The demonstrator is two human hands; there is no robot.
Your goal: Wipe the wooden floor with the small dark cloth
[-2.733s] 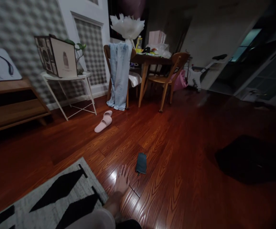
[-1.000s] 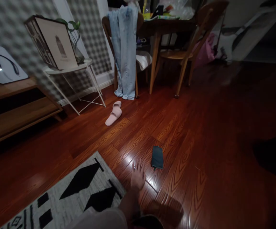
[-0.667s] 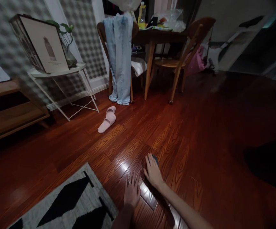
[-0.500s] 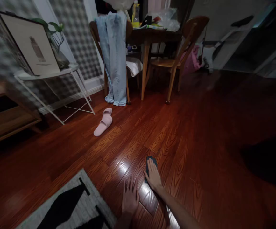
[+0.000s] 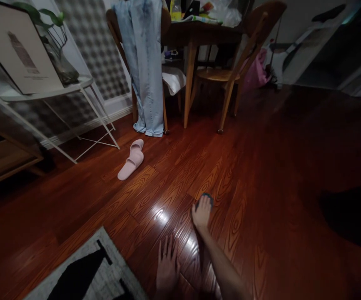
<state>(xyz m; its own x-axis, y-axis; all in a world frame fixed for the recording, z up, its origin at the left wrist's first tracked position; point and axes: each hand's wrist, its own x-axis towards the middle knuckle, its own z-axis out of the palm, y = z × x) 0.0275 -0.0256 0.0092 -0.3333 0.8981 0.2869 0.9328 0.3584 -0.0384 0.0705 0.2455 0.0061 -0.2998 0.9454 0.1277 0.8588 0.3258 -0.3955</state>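
My right hand (image 5: 202, 213) reaches forward with its fingers pressed together over a dark cloth (image 5: 210, 199) and holds it against the glossy wooden floor (image 5: 180, 166). Only the cloth's edge shows past the fingers; the palm covers the rest. Lower and to the left, my left hand (image 5: 168, 264) rests palm down on the floor. Its fingers are stretched out, a ring shows on one of them, and it holds nothing.
A grey and black rug (image 5: 105, 266) lies at the lower left. Beyond it is a pink slipper (image 5: 130, 162). Jeans (image 5: 144, 75) hang over a chair by the dining table (image 5: 205, 31); another chair (image 5: 230, 79) stands to the right. A white side table (image 5: 83, 83) holds a framed picture.
My right hand has slid forward and slightly right with the cloth, which now shows less beneath it. My left hand is slightly lower in view. The view has shifted a little.
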